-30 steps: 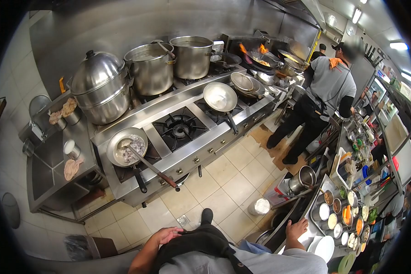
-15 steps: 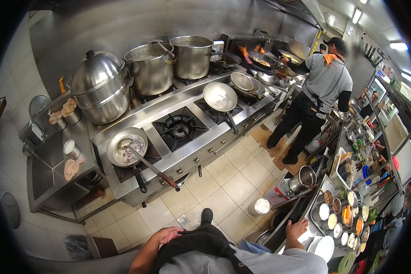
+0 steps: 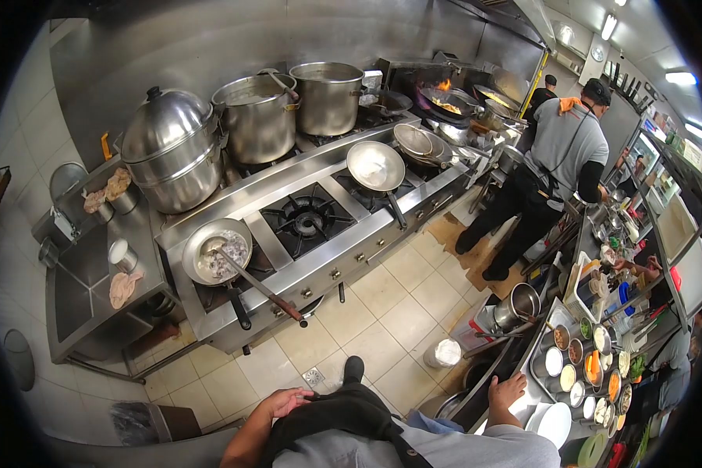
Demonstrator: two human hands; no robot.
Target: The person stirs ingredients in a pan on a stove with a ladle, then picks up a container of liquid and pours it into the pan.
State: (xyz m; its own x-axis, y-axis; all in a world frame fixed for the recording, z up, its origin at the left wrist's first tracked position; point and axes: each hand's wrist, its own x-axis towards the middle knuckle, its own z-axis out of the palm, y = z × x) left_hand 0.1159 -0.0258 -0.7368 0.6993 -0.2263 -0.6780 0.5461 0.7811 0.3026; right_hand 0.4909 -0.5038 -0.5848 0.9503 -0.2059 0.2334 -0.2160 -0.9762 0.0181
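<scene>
My left hand (image 3: 286, 401) rests against the black apron (image 3: 324, 417) at my waist, its fingers loosely stretched and nothing visible in them. My right hand (image 3: 507, 392) lies with fingers apart on the edge of the metal counter (image 3: 476, 411), near a stack of white plates (image 3: 552, 423) and several small containers of ingredients. Away from both hands, a frying pan (image 3: 197, 265) with greyish food sits on the stove's near-left burner. A ladle (image 3: 249, 274) leans in it, its handle reaching over the front edge.
Large steel pots (image 3: 253, 125) and a domed steamer (image 3: 170, 156) line the back. Another pan (image 3: 376, 165) sits on a burner. A co-worker (image 3: 558, 148) stands at the far right near a flaming wok (image 3: 448, 104). A white bucket (image 3: 444, 353) is on the floor.
The co-worker has turned from the wok toward the counter on the right, one arm now reaching there. The wok flames are smaller. My hands have stayed put.
</scene>
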